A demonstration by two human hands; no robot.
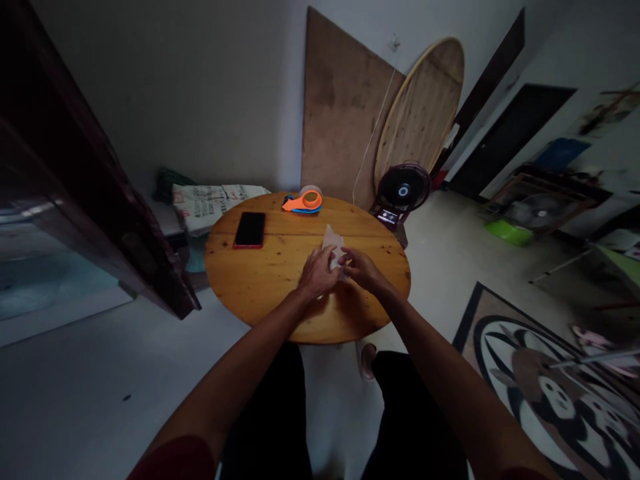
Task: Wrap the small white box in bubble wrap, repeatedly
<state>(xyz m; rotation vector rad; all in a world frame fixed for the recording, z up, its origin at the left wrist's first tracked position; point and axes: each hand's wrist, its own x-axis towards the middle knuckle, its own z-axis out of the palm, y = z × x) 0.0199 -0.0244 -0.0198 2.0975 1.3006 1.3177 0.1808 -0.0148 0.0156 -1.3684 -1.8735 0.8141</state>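
Note:
A small, pale, crumpled-looking piece of paper (333,237) lies toward the right of the round wooden table (270,280), with one pointed corner facing away from me. My left hand (318,272) is closed over its left side, thumb and fingers resting around it. From the right, my right hand (362,269) pinches at the paper's other edge with bent fingers. Part of the sheet is hidden beneath both hands, so I cannot tell how it is folded.
A phone in a red case (250,230) lies at the table's left. An orange and blue tape dispenser (306,201) sits at the far edge. Behind the table stand a dark fan (403,190) and a leaning round board (425,107). A panda rug (530,373) covers floor at right.

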